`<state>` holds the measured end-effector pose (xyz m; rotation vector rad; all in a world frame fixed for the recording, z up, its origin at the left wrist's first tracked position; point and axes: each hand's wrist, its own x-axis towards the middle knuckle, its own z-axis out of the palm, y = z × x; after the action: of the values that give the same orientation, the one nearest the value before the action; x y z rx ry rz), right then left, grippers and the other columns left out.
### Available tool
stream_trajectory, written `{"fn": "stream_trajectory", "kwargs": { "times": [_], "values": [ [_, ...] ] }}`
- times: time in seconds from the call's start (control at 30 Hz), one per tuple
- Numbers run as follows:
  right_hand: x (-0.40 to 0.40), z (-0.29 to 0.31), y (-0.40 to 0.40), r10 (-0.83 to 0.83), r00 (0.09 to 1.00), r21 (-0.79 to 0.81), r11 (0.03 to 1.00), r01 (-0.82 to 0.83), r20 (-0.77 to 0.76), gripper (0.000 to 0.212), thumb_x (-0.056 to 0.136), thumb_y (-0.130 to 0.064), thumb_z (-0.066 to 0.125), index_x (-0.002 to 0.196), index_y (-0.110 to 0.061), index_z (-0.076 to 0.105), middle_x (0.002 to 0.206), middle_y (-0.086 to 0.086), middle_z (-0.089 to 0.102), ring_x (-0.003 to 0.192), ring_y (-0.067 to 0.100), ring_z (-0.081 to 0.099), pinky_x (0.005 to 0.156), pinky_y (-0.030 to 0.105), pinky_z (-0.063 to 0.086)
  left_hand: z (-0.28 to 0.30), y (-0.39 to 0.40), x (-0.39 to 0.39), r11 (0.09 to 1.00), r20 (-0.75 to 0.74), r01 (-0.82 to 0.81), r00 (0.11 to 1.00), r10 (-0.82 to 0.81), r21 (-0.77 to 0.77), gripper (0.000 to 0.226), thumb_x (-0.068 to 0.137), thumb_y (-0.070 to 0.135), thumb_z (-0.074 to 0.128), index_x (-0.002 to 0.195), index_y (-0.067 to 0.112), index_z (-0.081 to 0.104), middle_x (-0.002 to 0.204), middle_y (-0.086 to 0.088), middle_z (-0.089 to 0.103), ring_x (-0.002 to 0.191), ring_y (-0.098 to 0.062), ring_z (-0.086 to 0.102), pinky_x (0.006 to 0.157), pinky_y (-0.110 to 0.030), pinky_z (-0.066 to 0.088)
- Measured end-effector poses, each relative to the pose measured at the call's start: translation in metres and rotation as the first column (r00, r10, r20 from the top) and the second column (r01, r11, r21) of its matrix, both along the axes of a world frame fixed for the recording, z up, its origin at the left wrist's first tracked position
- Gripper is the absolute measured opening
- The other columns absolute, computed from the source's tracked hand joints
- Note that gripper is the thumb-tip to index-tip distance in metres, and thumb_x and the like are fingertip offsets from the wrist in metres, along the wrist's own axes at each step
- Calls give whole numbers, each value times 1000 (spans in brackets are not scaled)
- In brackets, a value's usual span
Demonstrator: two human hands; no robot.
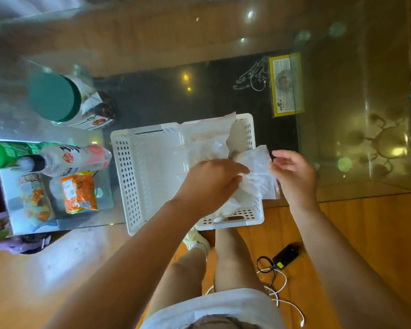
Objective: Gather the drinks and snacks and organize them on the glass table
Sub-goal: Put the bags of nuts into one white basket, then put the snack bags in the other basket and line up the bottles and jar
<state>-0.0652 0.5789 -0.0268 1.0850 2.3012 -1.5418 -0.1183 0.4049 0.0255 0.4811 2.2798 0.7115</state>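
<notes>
A white perforated basket stands on the glass table near its front edge, with several clear zip bags inside. My left hand and my right hand both grip one clear zip bag over the basket's right side. At the left stand a green-lidded jar, a pink-and-white bottle and a green bottle. An orange snack packet and a blue snack bag lie flat in front of them.
A yellow-framed card lies under the glass on a dark panel. On the wooden floor by my legs lie a black charger and white cables. A purple bag sits at the lower left.
</notes>
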Motion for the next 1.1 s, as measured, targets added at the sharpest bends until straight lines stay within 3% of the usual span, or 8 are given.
{"fn": "stream_trajectory", "kwargs": {
  "times": [0.2,0.37,0.5,0.67,0.8,0.9,0.97,1.1],
  "values": [
    [-35,43,-41,276,952,172,952,-253,-131,28,81,-8,63,98,-30,63,90,-3,63,80,5,58,70,16,47,19,-84,26,839,120,-505,863,490,204,29,94,10,50,109,27,67,105,11,70,99,-7,65,88,-20,50],
    [-59,71,-132,487,850,142,873,-466,-202,23,81,-5,64,98,-21,64,84,-10,61,78,0,57,69,6,45,15,-176,58,529,259,-822,568,781,209,42,93,2,47,94,42,61,94,14,69,87,0,63,80,-13,48],
    [-65,77,-217,589,783,105,807,-581,-198,23,82,-6,64,98,-23,64,84,-13,60,77,-6,56,67,3,43,7,-252,69,311,283,-933,352,892,181,46,90,-7,45,88,35,64,92,1,70,88,-18,64,83,-23,48],
    [-69,63,-313,612,775,5,785,-619,-156,26,79,-5,64,95,-25,63,84,-9,59,76,2,56,65,4,43,-9,-346,74,160,292,-976,197,936,148,39,91,-1,44,90,32,65,87,8,70,74,-1,63,66,-10,46],
    [-66,24,-372,654,747,-124,756,-642,122,18,78,-12,66,93,-22,64,84,-6,62,82,12,61,78,23,51,-38,-410,70,112,215,-991,125,969,73,33,87,1,51,92,30,65,92,2,68,92,-20,64,81,-29,47],
    [-55,-15,-411,644,689,-279,765,-581,333,38,81,-20,67,117,-15,56,105,4,62,105,23,60,94,43,49,-75,-446,67,145,110,-985,135,985,-92,39,84,9,62,121,16,54,115,-6,60,113,-28,56,96,-38,43],
    [-50,-36,-430,611,664,-308,791,-529,431,54,81,-25,68,129,-14,46,122,7,58,116,25,55,98,44,47,-95,-463,64,206,54,-960,199,979,-192,56,82,16,67,132,10,44,130,-11,53,123,-27,49,101,-39,39],
    [-46,-70,-460,457,746,-283,889,-360,485,61,78,-28,72,128,-11,41,131,8,54,118,25,53,96,37,44,-128,-484,58,311,59,-913,307,950,-265,60,81,20,68,133,6,41,132,-15,51,123,-28,48,93,-33,38]
  ]
}}
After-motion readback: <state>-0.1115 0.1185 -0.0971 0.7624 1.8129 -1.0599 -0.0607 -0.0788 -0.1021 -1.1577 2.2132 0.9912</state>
